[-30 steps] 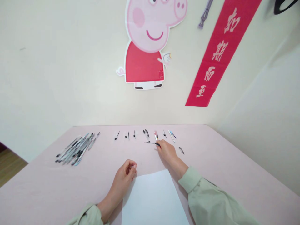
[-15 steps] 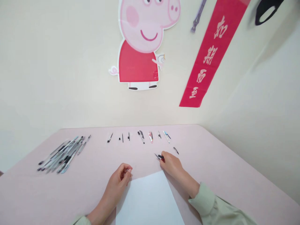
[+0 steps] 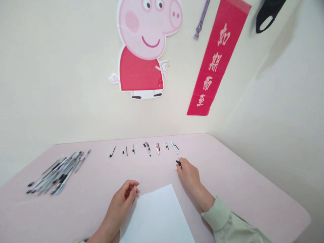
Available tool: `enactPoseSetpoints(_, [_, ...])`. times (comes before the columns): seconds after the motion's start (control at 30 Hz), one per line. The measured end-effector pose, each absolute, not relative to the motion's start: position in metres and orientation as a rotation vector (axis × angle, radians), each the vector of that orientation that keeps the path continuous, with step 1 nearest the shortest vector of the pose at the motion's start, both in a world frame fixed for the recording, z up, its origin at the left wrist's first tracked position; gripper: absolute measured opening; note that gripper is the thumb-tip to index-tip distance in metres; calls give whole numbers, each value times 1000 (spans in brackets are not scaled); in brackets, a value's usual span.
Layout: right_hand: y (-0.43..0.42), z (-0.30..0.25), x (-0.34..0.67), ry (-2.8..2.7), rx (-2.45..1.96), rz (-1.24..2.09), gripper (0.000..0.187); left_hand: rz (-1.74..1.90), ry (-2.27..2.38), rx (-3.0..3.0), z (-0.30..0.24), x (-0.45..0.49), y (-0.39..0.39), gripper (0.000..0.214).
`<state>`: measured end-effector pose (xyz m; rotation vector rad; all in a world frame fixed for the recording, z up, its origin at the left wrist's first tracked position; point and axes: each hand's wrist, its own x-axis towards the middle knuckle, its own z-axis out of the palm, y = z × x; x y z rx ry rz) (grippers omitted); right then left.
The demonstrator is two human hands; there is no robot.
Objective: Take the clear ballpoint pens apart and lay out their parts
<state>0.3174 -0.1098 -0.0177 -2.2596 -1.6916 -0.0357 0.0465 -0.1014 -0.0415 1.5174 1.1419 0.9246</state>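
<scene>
My right hand [image 3: 189, 174] rests on the pink table [image 3: 240, 182], fingertips pinched on a small black pen part [image 3: 178, 162] just right of the paper's far corner. My left hand [image 3: 123, 196] lies at the left edge of a white sheet of paper [image 3: 157, 216]. Its fingers are curled together around something too small to make out. Beyond both hands, a row of small pen parts [image 3: 146, 147] lies near the wall, black ones with a pink one and a blue one among them.
A pile of several pens [image 3: 55, 171] lies at the table's far left. The table meets the wall at the back, and its rounded corner [image 3: 305, 216] is on the right. A cartoon pig sticker [image 3: 141, 50] and a red banner [image 3: 215, 60] hang on the wall.
My right hand drew back from the row with a thin black piece, then shifted right to the small black part. My left hand stayed curled by the paper. The view swung right.
</scene>
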Motion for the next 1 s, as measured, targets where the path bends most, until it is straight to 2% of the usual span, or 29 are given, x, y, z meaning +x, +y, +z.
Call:
enactPoseSetpoints(0.07, [-122,-13,291,-1908,-1941,127,12,917,1098,1499,-38,50,-106,34])
enactPoseSetpoints(0.17, [-139,-11,253,-2214,-1510,302,32,867,1050,1453,-31,55,-112,36])
enactPoseSetpoints(0.23, [-146,-12,237,-2299,-1393,330,36,804,1052,1426,-27,58,-115,38])
enactPoseSetpoints(0.3, [-150,-15,229,-2287,-1381,336,32,743,1076,1426,-24,61,-117,42])
enactPoseSetpoints(0.43, [-154,-21,226,-2216,-1454,331,18,713,1100,1551,-20,65,-120,42])
enactPoseSetpoints(0.6, [-142,-15,245,-2104,-1495,390,14,659,1129,1719,-23,62,-122,43])
enactPoseSetpoints(0.7, [-127,-10,286,-1801,-1823,298,3,661,1153,1817,-27,57,-121,39])
enactPoseSetpoints(0.83, [-116,-17,348,-1501,-2305,118,9,607,1184,1900,-32,51,-118,38])
enactPoseSetpoints(1.0, [-114,-33,370,-1491,-2456,42,14,563,1175,1983,-37,49,-119,33])
